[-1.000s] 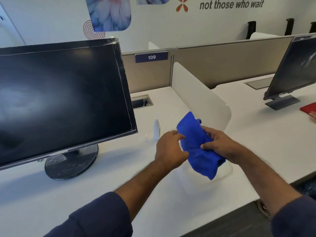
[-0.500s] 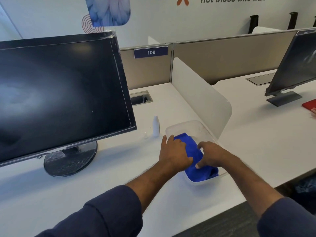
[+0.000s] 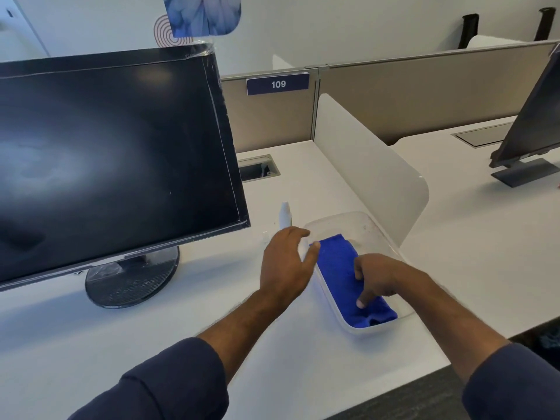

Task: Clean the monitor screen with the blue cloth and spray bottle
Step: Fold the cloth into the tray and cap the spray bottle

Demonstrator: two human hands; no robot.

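Both hands reach the clear tray near the table's front edge: right hand presses the blue cloth without a closed grip, left hand hovers open-fingered.

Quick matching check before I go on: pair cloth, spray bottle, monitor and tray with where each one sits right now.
Things:
1. cloth
2. spray bottle
3. monitor
4. tray

Places:
A. standing on the desk behind the left hand
B. on its round stand, left
C. against the white divider
D. folded in the tray, under the right hand

Pairs: 1-D, 2-A, 3-B, 4-C
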